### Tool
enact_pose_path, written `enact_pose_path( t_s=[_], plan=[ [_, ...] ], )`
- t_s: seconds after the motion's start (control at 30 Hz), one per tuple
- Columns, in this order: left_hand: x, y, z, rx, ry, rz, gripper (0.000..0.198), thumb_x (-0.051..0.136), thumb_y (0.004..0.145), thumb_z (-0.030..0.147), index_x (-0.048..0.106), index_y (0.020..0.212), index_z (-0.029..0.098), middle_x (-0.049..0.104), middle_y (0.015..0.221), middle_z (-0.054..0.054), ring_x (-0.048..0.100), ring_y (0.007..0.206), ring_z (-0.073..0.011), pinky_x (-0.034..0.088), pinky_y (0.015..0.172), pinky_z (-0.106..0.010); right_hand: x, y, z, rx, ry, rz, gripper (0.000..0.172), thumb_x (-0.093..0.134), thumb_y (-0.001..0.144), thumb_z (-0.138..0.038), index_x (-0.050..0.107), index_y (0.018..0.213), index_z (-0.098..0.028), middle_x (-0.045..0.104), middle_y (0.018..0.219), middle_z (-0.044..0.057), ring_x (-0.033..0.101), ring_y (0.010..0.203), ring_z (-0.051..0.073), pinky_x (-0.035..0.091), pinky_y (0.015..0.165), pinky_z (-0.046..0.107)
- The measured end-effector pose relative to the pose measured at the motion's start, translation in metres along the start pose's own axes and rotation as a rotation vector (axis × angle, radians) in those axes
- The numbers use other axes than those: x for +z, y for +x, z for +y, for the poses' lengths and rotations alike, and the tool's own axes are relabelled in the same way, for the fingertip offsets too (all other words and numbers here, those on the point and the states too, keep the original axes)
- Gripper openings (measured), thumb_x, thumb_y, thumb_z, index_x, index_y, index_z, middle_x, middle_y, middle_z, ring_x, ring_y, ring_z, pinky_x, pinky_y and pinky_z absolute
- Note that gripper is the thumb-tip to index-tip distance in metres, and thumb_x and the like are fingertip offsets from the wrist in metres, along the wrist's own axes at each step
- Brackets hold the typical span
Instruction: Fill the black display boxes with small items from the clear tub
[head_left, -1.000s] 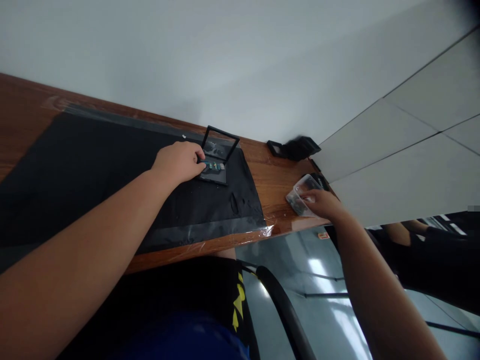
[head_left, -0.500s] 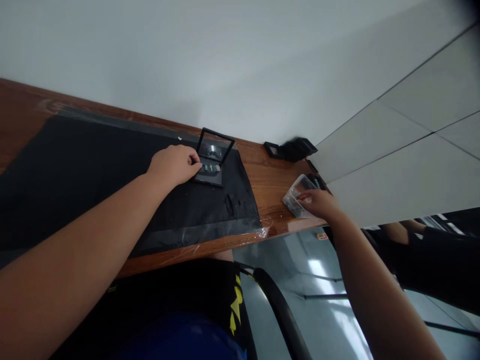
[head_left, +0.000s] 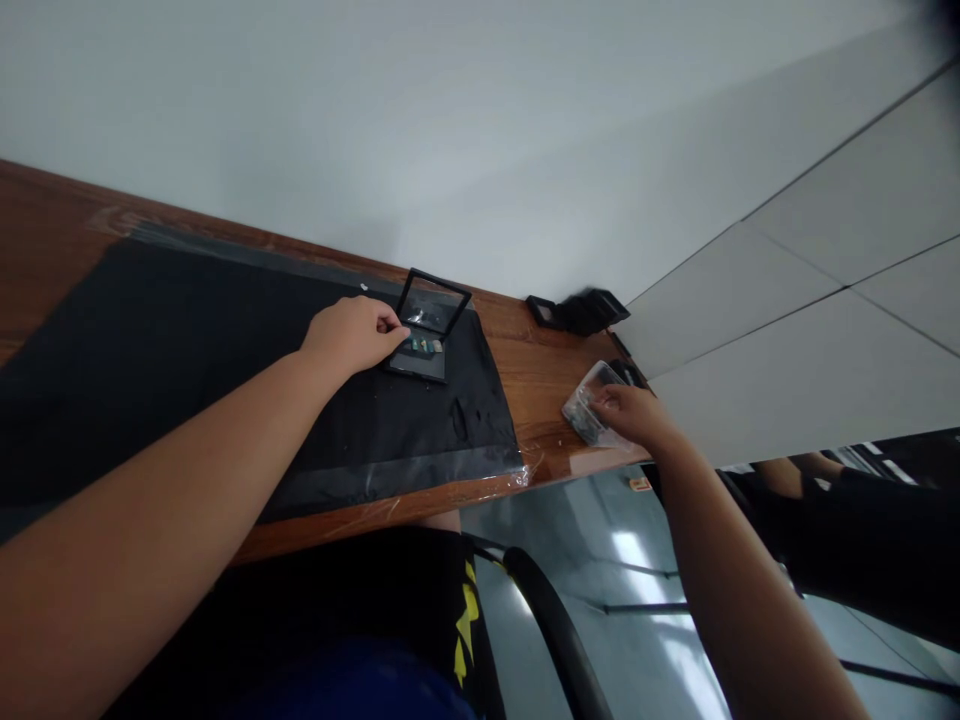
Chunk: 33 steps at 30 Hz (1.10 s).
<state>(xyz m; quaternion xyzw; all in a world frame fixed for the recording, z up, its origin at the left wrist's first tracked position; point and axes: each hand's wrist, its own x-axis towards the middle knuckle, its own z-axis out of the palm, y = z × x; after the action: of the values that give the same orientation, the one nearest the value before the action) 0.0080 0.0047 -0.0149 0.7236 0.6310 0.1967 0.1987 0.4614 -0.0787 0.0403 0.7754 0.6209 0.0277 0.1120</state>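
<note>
My left hand (head_left: 355, 338) rests over the left side of a small black case (head_left: 417, 376) on the dark mat. Its thumb and forefinger are pinched together at the left end of a row of small green and pale pieces (head_left: 425, 345); whatever lies between them is hidden. The case's lid (head_left: 433, 303), a black frame with a clear window, stands raised at the back. Far to the right, my right hand (head_left: 630, 411) reaches into a clear plastic box (head_left: 598, 375) of small pieces. Its fingers are drawn together, and their tips are partly lost among the contents.
A black mat (head_left: 210, 330) is taped onto the wooden table (head_left: 517, 340). Several black cases (head_left: 592, 310) sit against the wall. A tiny white bit (head_left: 364, 287) lies near the mat's back edge. Beyond the front edge are a chair arm (head_left: 551, 620) and a person's dark clothing (head_left: 862, 540).
The right hand's fingers have shifted slightly inside the clear box. My left hand stays pinched at the case. The whole view has tilted a little.
</note>
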Motion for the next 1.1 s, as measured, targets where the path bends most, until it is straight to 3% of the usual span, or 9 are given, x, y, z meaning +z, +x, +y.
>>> enact_pose_path(
  t_s=[0.2,0.37,0.53,0.67,0.8,0.93,1.1],
  plan=[
    [-0.001,-0.001,-0.001,0.031,-0.017,-0.026,0.024,0.074,0.086,0.045,0.089,0.101,0.033,0.085,0.1,-0.003,0.077,0.089,-0.0262,0.054,0.072,-0.035,-0.018,-0.006,0.011,0.012,0.189,0.166,0.021,0.074,0.077,-0.042,0.075,0.073,-0.022,0.071,0.066,0.004,0.065,0.064,0.02,0.043,0.061,0.032],
    [0.0,-0.005,0.006,0.018,-0.068,-0.037,0.021,0.072,0.085,0.034,0.086,0.1,0.03,0.084,0.099,-0.002,0.077,0.09,-0.0252,0.053,0.073,-0.035,-0.037,-0.019,-0.008,-0.04,0.341,0.282,0.027,0.074,0.076,-0.047,0.078,0.079,-0.021,0.066,0.062,0.003,0.059,0.057,0.018,0.041,0.057,0.031],
    [0.001,-0.009,0.012,0.001,-0.039,-0.036,0.026,0.07,0.084,0.031,0.085,0.106,0.028,0.084,0.102,-0.004,0.077,0.096,-0.0277,0.053,0.076,-0.037,-0.053,-0.039,-0.06,-0.2,0.473,0.352,0.027,0.074,0.081,-0.046,0.081,0.085,-0.021,0.071,0.067,0.004,0.061,0.06,0.017,0.043,0.06,0.03],
    [0.0,-0.01,0.013,0.008,-0.039,-0.035,0.028,0.07,0.082,0.03,0.085,0.106,0.029,0.085,0.105,-0.003,0.077,0.097,-0.0278,0.054,0.076,-0.036,-0.053,-0.043,-0.113,-0.401,0.542,0.321,0.019,0.075,0.086,-0.041,0.08,0.084,-0.022,0.074,0.069,0.003,0.061,0.059,0.015,0.042,0.061,0.028],
    [-0.002,-0.011,0.013,0.011,-0.004,-0.047,0.025,0.071,0.083,0.034,0.086,0.102,0.03,0.085,0.102,-0.003,0.077,0.094,-0.0278,0.054,0.074,-0.035,-0.046,-0.022,-0.17,-0.582,0.551,0.294,0.01,0.075,0.088,-0.03,0.075,0.081,-0.022,0.069,0.065,-0.002,0.059,0.059,0.013,0.038,0.064,0.027],
    [-0.006,-0.013,0.012,0.052,0.074,-0.053,0.027,0.069,0.086,0.038,0.088,0.104,0.031,0.086,0.102,-0.004,0.077,0.095,-0.0288,0.054,0.076,-0.036,-0.043,0.012,-0.221,-0.652,0.581,0.383,0.005,0.077,0.089,-0.026,0.075,0.088,-0.022,0.072,0.072,-0.002,0.059,0.063,0.013,0.038,0.067,0.028],
    [-0.009,-0.014,0.012,0.035,0.06,-0.088,0.033,0.066,0.092,0.051,0.091,0.102,0.032,0.085,0.091,-0.004,0.077,0.086,-0.0292,0.053,0.072,-0.037,-0.028,0.039,-0.255,-0.693,0.721,0.425,0.012,0.073,0.096,-0.029,0.077,0.105,-0.023,0.082,0.094,0.002,0.064,0.068,0.014,0.048,0.072,0.029]
  ],
)
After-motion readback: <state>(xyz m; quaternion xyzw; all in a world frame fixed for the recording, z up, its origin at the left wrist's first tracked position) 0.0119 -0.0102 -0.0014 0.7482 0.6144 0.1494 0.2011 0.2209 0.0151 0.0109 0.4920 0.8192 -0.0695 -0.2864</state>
